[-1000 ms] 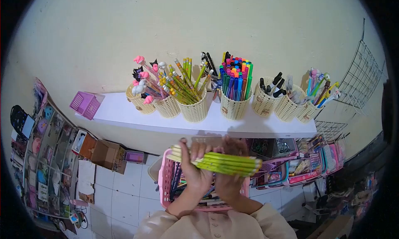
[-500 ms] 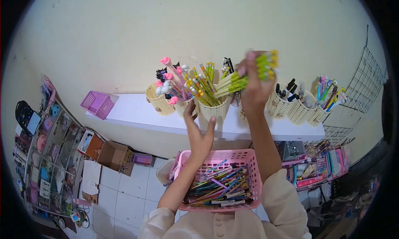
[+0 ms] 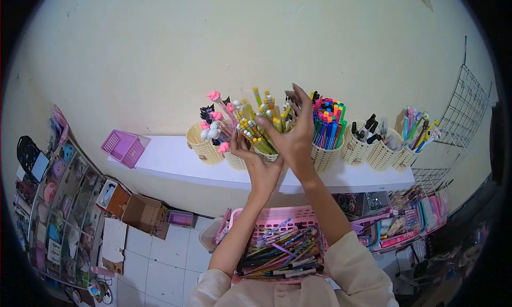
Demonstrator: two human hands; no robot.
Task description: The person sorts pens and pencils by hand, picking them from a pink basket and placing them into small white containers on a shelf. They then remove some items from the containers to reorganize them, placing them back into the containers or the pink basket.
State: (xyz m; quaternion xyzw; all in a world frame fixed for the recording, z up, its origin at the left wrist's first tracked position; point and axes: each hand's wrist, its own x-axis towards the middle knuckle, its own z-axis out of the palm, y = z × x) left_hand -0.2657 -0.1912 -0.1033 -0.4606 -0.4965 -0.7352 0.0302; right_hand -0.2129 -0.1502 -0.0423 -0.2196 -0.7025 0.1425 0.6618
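Note:
A bundle of yellow and green pencils with erasers on their ends stands in a cream woven cup on the shelf. My left hand is curled round the front of this cup, covering most of it. Against the right side of the pencils is my right hand, its thumb and fingers spread apart and holding nothing. Left of them, pens with pink and white figure tops fill another cup. Close to my right hand on the other side is a cup of colourful markers.
More cream cups with pens line the white shelf. A purple basket sits at its left end. Below my arms is a pink basket of loose pens. Cardboard boxes lie on the floor, and a wire grid hangs at right.
My right hand has moved left and down and let go of the green pencils, which are now in the cup. My left hand has shifted right, onto the cup. The markers have come into view.

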